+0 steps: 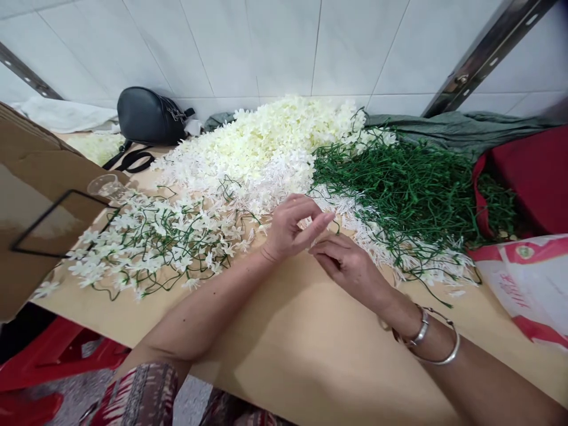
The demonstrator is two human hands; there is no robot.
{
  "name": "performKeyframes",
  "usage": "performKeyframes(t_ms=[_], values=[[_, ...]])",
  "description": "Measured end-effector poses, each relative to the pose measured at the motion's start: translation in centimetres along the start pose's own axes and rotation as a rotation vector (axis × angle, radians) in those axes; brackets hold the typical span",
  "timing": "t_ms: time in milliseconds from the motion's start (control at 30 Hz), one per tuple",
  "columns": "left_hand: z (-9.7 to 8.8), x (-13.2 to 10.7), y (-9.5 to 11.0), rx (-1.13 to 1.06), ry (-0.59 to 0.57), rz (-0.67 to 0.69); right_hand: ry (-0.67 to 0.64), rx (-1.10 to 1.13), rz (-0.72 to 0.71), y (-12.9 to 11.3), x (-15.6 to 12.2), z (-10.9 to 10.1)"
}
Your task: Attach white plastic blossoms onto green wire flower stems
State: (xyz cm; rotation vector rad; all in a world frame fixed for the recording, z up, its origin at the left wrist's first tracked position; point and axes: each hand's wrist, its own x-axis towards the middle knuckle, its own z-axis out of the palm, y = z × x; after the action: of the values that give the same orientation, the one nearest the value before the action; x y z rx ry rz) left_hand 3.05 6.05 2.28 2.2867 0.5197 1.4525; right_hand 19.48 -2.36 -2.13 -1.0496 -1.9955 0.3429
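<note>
As the left hand [290,228] arches with thumb extended, its grip impossible to tell, the right hand [355,269] angles inward in the head view, fingertips pinching a green stem [338,226] above the surface [302,343], between white-flowered sprigs [164,239] and tangled greenery [412,183].

Patterned maroon sleeve [144,393], silver bracelets [425,327]

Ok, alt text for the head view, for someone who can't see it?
Two bare hands are close together over a table, a green stem showing by the right one. Beyond them lies a heap of pale petals, with heaped green stems to the right and stemmed white flowers to the left.
</note>
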Motion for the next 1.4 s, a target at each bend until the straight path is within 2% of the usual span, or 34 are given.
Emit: performKeyframes(t_ms=[133,267,367,433,500,567,633,700,733,800,867,967,1100,1233,1333,1400], values=[[0.0,0.3,0.9,-0.263,-0.433,-0.119,0.106,-0.05,0.125,1.0,-0.1,-0.8],[-0.3,0.8,2.2,-0.309,-0.836,-0.33,0.199,-0.104,0.199,2.1,-0.2,-1.3],[-1.3,0.8,3.1,-0.238,-1.024,-0.456,0.267,-0.117,0.227,2.1,0.0,-1.4],[-2.4,0.8,3.6,-0.102,-1.082,-0.492,0.313,-0.096,0.251,1.9,0.2,-1.4],[-3.6,1.0,3.9,0.076,-1.07,-0.497,0.342,-0.087,0.254,1.7,0.4,-1.4],[-4.5,1.7,3.6,0.222,-0.947,-0.448,0.337,-0.089,0.226,1.6,0.5,-1.2],[-4.8,2.9,2.3,0.35,-0.728,-0.358,0.292,-0.08,0.197,1.6,0.5,-0.9],[-4.2,4.2,0.0,0.534,-0.455,-0.295,0.235,-0.07,0.179,1.7,0.4,-0.6],[-3.7,4.7,-1.4,0.625,-0.347,-0.292,0.212,-0.067,0.168,1.7,0.4,-0.4],[-2.4,5.3,-4.0,0.755,-0.226,-0.364,0.178,-0.063,0.132,1.7,0.3,-0.2],[-1.4,5.4,-5.8,0.779,-0.227,-0.423,0.158,-0.057,0.088,1.7,0.4,-0.2],[-1.1,4.7,-5.8,0.751,-0.228,-0.376,0.129,-0.057,0.058,1.6,0.6,-0.1],[-2.2,2.2,-2.7,0.698,-0.265,-0.291,0.103,-0.07,0.054,1.5,0.7,0.1],[-2.6,-1.6,0.5,0.545,-0.396,-0.196,0.091,-0.072,0.069,1.5,0.5,0.0],[-2.1,-3.9,1.7,0.417,-0.47,-0.221,0.118,-0.063,0.075,1.5,0.3,-0.3],[-1.8,-4.8,2.0,0.365,-0.449,-0.24,0.147,-0.059,0.09,1.3,0.3,-0.5]])
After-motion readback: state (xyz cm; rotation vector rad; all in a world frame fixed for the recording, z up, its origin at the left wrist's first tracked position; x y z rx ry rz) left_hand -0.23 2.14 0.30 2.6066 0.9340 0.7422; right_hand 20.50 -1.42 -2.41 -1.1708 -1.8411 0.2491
